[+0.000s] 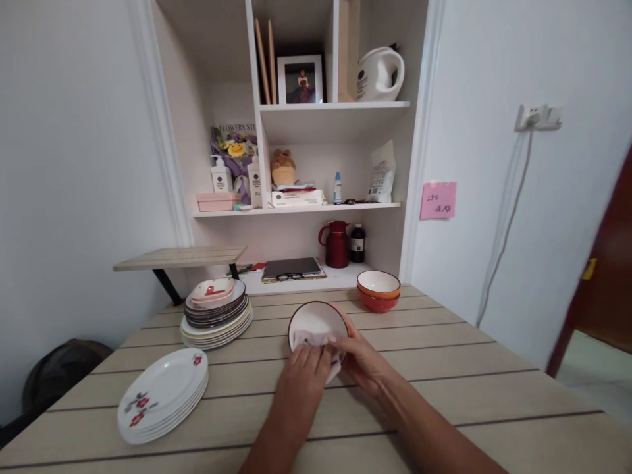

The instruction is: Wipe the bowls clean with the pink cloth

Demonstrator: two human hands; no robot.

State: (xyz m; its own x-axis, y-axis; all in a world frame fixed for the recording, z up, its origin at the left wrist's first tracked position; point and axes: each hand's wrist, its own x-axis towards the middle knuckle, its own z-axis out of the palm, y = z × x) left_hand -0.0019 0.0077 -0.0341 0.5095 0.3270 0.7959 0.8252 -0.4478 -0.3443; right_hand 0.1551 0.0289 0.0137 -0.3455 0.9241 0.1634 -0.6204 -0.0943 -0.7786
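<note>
A bowl [323, 317] with a white inside and a dark rim is tilted toward me above the middle of the table. My right hand [363, 362] grips its right side, thumb over the rim. Bunched inside the bowl is a pale cloth [307, 337], one end hanging over the near rim. My left hand [309, 368] presses the cloth against the inside of the bowl, its fingers curled over it. Two stacked bowls, an orange bowl [379, 284] on a red bowl [379, 303], stand farther back on the right.
To the left are a stack of flowered white plates [162, 395] and a mixed stack of plates [217, 322] topped by small pink-edged dishes [212, 289]. A small raised shelf [180, 257] overhangs the back left. Behind the table stand a red jug [337, 243] and a dark bottle [358, 243].
</note>
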